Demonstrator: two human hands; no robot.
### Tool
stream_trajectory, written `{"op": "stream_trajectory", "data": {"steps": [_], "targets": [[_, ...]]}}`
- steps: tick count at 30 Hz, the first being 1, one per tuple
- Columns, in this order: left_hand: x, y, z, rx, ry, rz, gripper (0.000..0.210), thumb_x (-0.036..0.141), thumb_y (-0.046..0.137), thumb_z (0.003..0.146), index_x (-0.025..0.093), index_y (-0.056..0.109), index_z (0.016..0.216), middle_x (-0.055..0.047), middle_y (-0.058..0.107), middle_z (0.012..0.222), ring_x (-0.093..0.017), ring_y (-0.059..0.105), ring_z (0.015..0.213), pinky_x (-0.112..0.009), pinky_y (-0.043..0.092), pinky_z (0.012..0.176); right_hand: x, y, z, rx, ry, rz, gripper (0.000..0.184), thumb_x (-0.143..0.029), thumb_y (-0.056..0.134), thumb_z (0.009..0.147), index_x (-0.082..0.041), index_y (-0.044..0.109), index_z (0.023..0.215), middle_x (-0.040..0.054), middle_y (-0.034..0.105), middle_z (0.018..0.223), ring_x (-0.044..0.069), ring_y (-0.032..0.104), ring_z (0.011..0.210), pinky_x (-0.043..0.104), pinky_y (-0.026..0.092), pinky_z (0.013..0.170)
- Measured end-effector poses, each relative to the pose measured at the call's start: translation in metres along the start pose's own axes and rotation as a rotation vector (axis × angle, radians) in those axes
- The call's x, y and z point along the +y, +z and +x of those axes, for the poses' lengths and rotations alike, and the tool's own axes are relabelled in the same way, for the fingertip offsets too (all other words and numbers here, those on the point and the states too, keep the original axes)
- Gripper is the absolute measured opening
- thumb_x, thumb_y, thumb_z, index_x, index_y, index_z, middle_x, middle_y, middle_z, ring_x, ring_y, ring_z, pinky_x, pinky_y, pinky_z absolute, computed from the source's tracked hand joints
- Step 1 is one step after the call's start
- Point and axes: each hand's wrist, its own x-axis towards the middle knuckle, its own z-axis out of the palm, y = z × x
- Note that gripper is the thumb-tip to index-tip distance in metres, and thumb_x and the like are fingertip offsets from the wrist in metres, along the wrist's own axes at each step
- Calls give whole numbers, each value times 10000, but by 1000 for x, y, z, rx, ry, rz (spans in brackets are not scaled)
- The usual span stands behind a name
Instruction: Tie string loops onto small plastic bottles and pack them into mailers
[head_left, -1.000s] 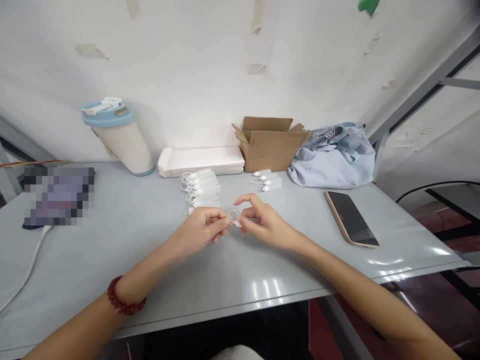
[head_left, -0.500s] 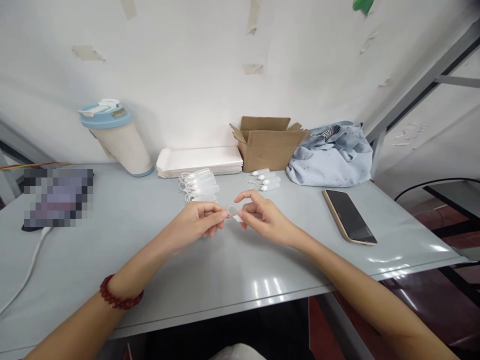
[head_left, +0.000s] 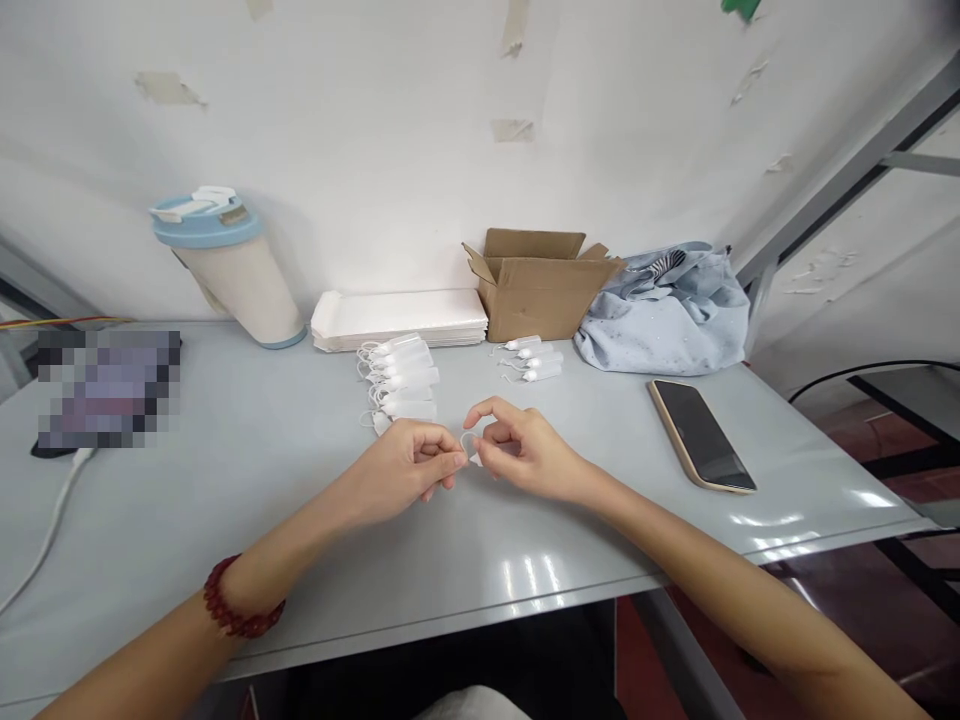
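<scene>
Between my hands is a small tube with a white pointed tip (head_left: 475, 460) and a thin white string loop (head_left: 466, 436). My left hand (head_left: 415, 464) pinches the string between thumb and forefinger. My right hand (head_left: 534, 452) is closed on the tube, its index finger raised and curved; most of the tube is hidden by the fingers. Just behind my left hand lies a row of several similar translucent tubes (head_left: 409, 378) with white string loops. A smaller group of tubes (head_left: 541, 358) with loose strings lies behind my right hand.
Along the wall stand a tumbler with a blue lid (head_left: 229, 275), a stack of white envelopes (head_left: 405, 310), an open cardboard box (head_left: 544, 300) and a light blue cloth bag (head_left: 667, 320). One phone (head_left: 703, 437) lies at right; a blurred, cabled device (head_left: 112, 390) is at left.
Both hands have come slightly lower in the view, toward the table's front edge, with the tube and string still between them. The view has shifted a little.
</scene>
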Motion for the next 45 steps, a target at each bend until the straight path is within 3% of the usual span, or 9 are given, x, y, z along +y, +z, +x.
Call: {"op": "stream_trajectory", "data": {"steps": [10, 21, 26, 29, 31, 34, 38, 45], "targets": [[-2, -14, 3, 34, 48, -13, 384, 480, 488, 881, 170, 634, 708, 16, 571, 633, -95, 485, 512, -240, 380, 526, -1, -3, 2, 16, 19, 96, 147, -285, 461, 890, -208, 455, 1015, -56, 559, 613, 89, 481, 511, 206, 369, 521], [6, -10, -1, -17, 12, 73, 287, 426, 588, 822, 180, 611, 677, 45, 551, 580, -90, 486, 525, -216, 382, 542, -2, 0, 1, -19, 13, 72, 165, -322, 471, 907, -206, 458, 1024, -72, 513, 578, 94, 485, 519, 207, 350, 517], [13, -31, -6, 98, 34, 173, 286, 427, 585, 804, 180, 618, 664, 32, 551, 562, -104, 489, 525, -220, 370, 527, -2, -11, 3, 41, -39, 57, 260, -403, 472, 920, -196, 456, 1076, -36, 571, 668, 109, 530, 606, 225, 393, 583], [14, -52, -9, 273, 30, 228, 301, 438, 576, 807, 176, 623, 667, 30, 528, 540, -108, 469, 534, -223, 354, 540, 5, -27, 6, 204, -69, -145, 266, -378, 470, 927, -187, 450, 1111, 0, 609, 772, 117, 528, 623, 235, 394, 588], [13, -64, -11, 346, -1, 260, 298, 430, 566, 822, 175, 624, 681, 37, 504, 530, -107, 453, 555, -217, 327, 546, 11, -40, 9, 293, -80, -401, 249, -284, 485, 916, -171, 455, 1136, 34, 617, 867, 133, 532, 651, 256, 398, 609], [10, -74, -10, 379, -37, 281, 293, 422, 579, 813, 172, 617, 666, 43, 486, 530, -105, 432, 564, -214, 308, 550, 21, -59, 12, 344, -10, -800, 222, -120, 466, 880, -147, 529, 1091, 110, 600, 1038, 220, 555, 913, 292, 404, 683], [6, -75, -6, 355, -75, 291, 297, 434, 603, 774, 171, 609, 637, 39, 516, 547, -112, 443, 556, -224, 324, 555, 31, -78, 12, 271, 159, -1068, 324, -2, 427, 822, -123, 580, 1081, 142, 586, 1089, 273, 521, 1019, 318, 412, 729], [-4, -78, 0, 379, -143, 296, 322, 500, 605, 754, 187, 645, 820, 27, 618, 684, -129, 506, 593, -233, 370, 580, 38, -85, 12, 167, 276, -1108, 363, 13, 454, 801, -100, 582, 1121, 149, 591, 1083, 282, 522, 1050, 348, 413, 838]]}}
